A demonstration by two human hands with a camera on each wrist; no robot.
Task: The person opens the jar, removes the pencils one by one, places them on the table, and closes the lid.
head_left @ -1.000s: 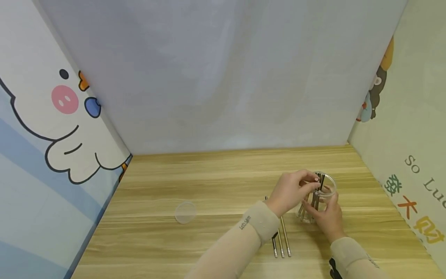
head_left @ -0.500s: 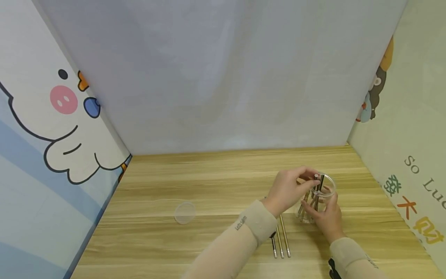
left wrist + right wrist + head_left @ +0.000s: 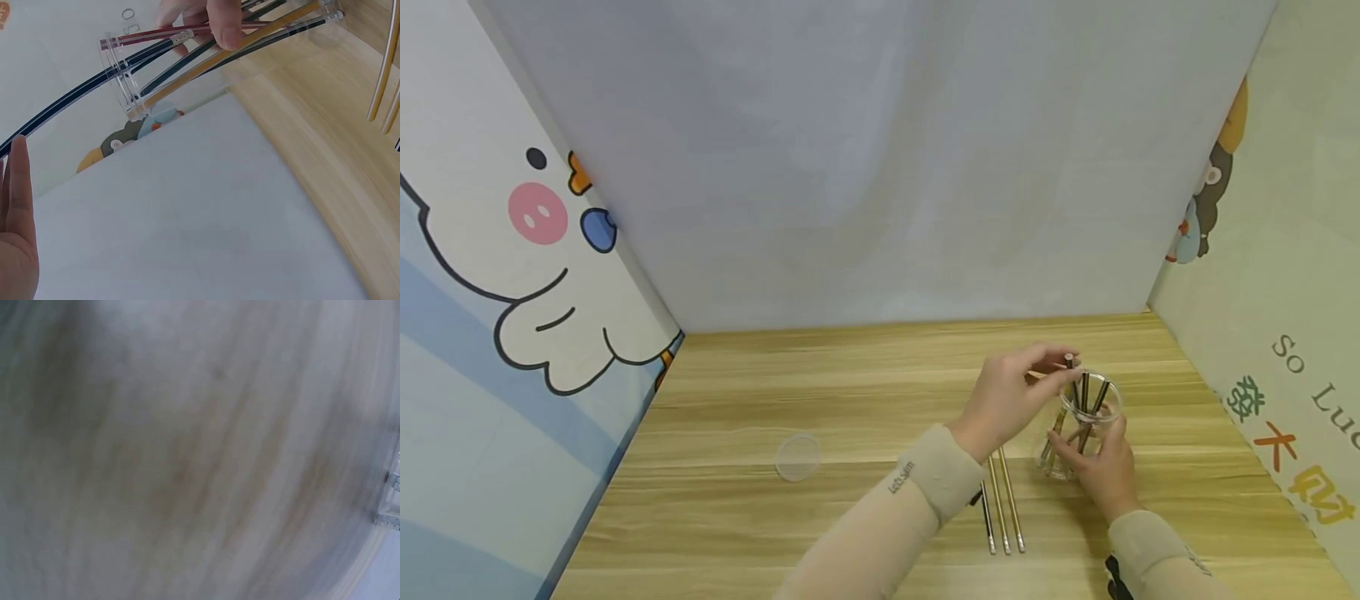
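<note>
My left hand (image 3: 1006,396) pinches the upper end of a dark pencil (image 3: 59,112) above the mouth of a clear jar (image 3: 115,78). The pencil slants out over the rim, and its eraser end is still inside the jar. Around the jar's side curl the fingers of my right hand (image 3: 1108,477), holding it tilted on the table. Several other pencils stand in the jar, among them a golden pencil (image 3: 194,72) and a red pencil (image 3: 140,39). In the right wrist view only the jar's base edge (image 3: 387,520) shows.
Two golden pencils (image 3: 1013,512) and a dark pencil (image 3: 988,525) lie side by side on the wooden table (image 3: 715,517), left of the jar. Further left lies a clear round disc (image 3: 798,457). Printed panels stand at both sides, and a pale sheet (image 3: 880,167) at the back.
My left hand has moved up and to the left, drawing the dark pencil higher out of the jar. The right hand and the jar have stayed in place.
</note>
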